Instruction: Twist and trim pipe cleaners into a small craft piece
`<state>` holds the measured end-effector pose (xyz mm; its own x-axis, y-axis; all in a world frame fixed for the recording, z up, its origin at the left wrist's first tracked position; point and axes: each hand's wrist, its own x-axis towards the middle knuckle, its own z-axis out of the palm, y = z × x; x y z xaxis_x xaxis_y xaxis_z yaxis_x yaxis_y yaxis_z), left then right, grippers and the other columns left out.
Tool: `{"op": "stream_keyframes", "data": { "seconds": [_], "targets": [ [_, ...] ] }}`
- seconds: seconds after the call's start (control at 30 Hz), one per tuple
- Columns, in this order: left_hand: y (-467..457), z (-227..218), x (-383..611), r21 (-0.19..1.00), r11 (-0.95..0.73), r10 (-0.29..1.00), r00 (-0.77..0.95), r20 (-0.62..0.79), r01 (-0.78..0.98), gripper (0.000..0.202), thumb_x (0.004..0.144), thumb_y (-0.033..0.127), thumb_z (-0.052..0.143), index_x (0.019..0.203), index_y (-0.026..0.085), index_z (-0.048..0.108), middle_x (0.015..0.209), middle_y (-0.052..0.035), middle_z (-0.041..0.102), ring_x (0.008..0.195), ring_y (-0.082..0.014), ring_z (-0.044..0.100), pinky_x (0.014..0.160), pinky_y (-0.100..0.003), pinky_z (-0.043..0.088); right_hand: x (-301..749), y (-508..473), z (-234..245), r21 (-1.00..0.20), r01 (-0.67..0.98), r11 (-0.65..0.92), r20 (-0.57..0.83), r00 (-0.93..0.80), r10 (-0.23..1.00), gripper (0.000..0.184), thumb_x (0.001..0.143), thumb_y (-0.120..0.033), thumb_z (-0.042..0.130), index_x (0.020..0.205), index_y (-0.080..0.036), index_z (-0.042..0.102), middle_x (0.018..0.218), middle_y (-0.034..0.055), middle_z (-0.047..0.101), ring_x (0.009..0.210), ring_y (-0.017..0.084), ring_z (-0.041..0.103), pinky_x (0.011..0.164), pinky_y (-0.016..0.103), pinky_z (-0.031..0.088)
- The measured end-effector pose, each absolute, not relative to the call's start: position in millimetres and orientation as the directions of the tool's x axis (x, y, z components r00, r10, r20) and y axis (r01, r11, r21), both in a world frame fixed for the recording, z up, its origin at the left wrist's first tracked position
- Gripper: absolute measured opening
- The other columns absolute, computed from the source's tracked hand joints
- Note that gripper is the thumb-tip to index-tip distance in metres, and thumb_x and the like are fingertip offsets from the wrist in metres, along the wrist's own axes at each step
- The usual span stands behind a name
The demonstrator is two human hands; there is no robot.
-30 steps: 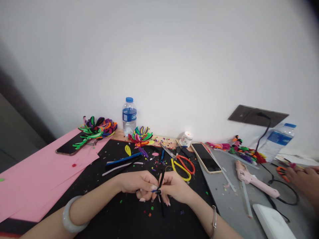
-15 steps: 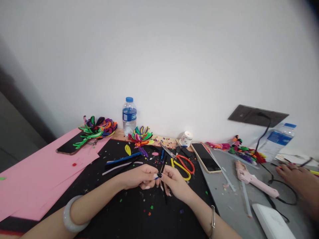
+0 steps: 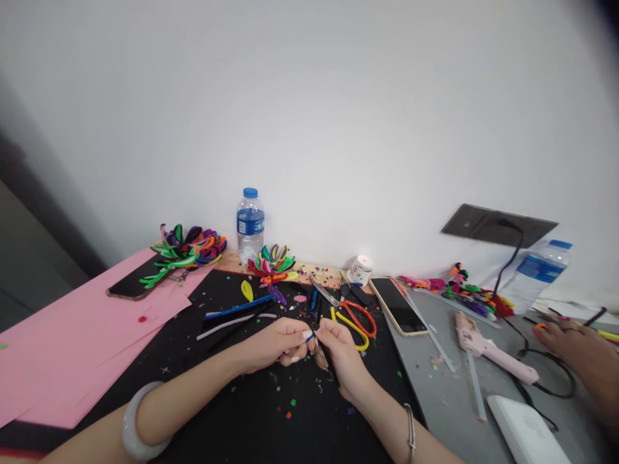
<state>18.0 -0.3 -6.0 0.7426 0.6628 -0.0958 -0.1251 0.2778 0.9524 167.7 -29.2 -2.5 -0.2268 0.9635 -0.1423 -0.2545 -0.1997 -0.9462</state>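
Observation:
My left hand is closed in a pinch on a small blue piece of pipe cleaner. Fingertip to fingertip with it, my right hand grips a black pipe cleaner, whose lower end runs down along the palm. Where the two pieces meet, the fingers partly hide them. Just beyond my right hand lie orange-handled scissors with parted blades and a bent yellow pipe cleaner. Blue pipe cleaners and a pale grey one rest beyond my left hand.
A water bottle, bundled pipe cleaners, a paper cup and a phone line the back. Pink sheets cover the left. At right are a pink glue gun, its cord, and another person's hand.
The black pipe cleaner has swung from upright between my hands to a slant against my right palm. My right thumb has shifted off the joint. The other person's fingers have moved slightly.

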Motion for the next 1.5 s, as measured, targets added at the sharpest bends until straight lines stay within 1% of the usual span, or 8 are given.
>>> {"op": "stream_keyframes", "data": {
  "seconds": [0.43,0.7,0.87,1.07,1.17,1.3,1.4,1.5],
  "targets": [
    [-0.5,-2.2,16.5,0.964,0.253,0.665,0.739,-0.111,-0.084,0.028,0.082,0.037,0.049,0.071,0.012,0.053,0.043,0.0072,0.039,0.037,-0.0043,0.021,0.038,-0.019,0.014,174.2,-25.9,-3.2,-0.969,-0.182,-0.167,-0.110,-0.289,0.951,0.029,0.076,-0.038,0.056,0.059,-0.018,0.046,0.052,-0.0034,0.049,0.038,0.006,0.030,0.038,0.020,0.019],
    [0.1,1.6,13.8,0.981,-0.141,0.726,0.688,0.010,0.135,0.028,0.085,0.033,0.042,0.071,0.013,0.055,0.047,0.0054,0.045,0.041,-0.0069,0.035,0.044,-0.018,0.027,171.0,-26.7,-0.9,-0.948,-0.234,-0.217,-0.144,-0.293,0.945,0.027,0.074,-0.033,0.057,0.056,-0.017,0.045,0.045,-0.0059,0.043,0.034,0.004,0.024,0.035,0.019,0.014],
    [-0.6,3.9,11.5,0.787,-0.538,0.701,0.679,0.217,0.303,0.033,0.088,0.023,0.034,0.060,0.016,0.050,0.051,0.0031,0.047,0.050,-0.0099,0.044,0.054,-0.020,0.032,170.2,-28.4,-4.3,-0.880,-0.355,-0.315,-0.202,-0.320,0.926,0.023,0.074,-0.026,0.056,0.058,-0.017,0.044,0.044,-0.0075,0.039,0.034,0.003,0.021,0.035,0.019,0.011],
    [-2.0,1.7,8.3,0.508,-0.773,0.584,0.739,0.335,0.380,0.023,0.085,0.014,0.034,0.081,0.017,0.056,0.076,-0.0055,0.057,0.073,-0.0174,0.051,0.066,-0.025,0.034,168.4,-33.6,-5.2,-0.798,-0.472,-0.376,-0.222,-0.350,0.910,0.023,0.073,-0.025,0.058,0.061,-0.018,0.040,0.045,-0.0094,0.033,0.034,0.002,0.017,0.036,0.019,0.010],
    [-2.7,3.4,8.8,0.587,-0.721,0.623,0.714,0.318,0.368,0.026,0.086,0.016,0.033,0.071,0.017,0.054,0.067,-0.0030,0.055,0.065,-0.0147,0.050,0.063,-0.024,0.034,168.9,-32.6,-5.0,-0.805,-0.456,-0.380,-0.218,-0.369,0.903,0.023,0.074,-0.030,0.059,0.063,-0.018,0.043,0.044,-0.0090,0.034,0.035,0.003,0.018,0.036,0.019,0.011],
    [0.8,3.5,8.4,0.888,-0.396,0.747,0.644,0.163,0.234,0.033,0.089,0.028,0.034,0.063,0.015,0.052,0.051,0.0025,0.049,0.048,-0.0090,0.042,0.052,-0.020,0.032,174.7,-24.2,-1.2,-0.928,-0.298,-0.223,-0.127,-0.310,0.942,0.025,0.079,-0.039,0.052,0.068,-0.017,0.048,0.046,-0.0079,0.035,0.036,0.004,0.020,0.036,0.019,0.015],
    [4.7,0.8,7.3,0.994,-0.058,0.748,0.663,-0.017,0.092,0.031,0.085,0.039,0.041,0.071,0.014,0.053,0.048,0.0048,0.046,0.040,-0.0063,0.033,0.042,-0.018,0.025,181.9,-18.9,6.7,-0.992,-0.128,0.015,0.042,-0.210,0.977,0.012,0.074,-0.026,0.059,0.079,-0.018,0.051,0.057,-0.0060,0.041,0.046,0.007,0.034,0.041,0.018,0.025],
    [5.3,-0.2,7.1,0.987,0.157,0.715,0.693,-0.088,-0.036,0.032,0.080,0.044,0.049,0.068,0.014,0.050,0.046,0.0066,0.040,0.038,-0.0047,0.027,0.039,-0.017,0.019,187.2,-18.9,13.7,-0.981,0.073,0.181,0.155,-0.274,0.949,0.023,0.072,-0.016,0.058,0.094,-0.021,0.053,0.077,-0.0012,0.049,0.068,0.012,0.047,0.056,0.020,0.037]
  ]
}}
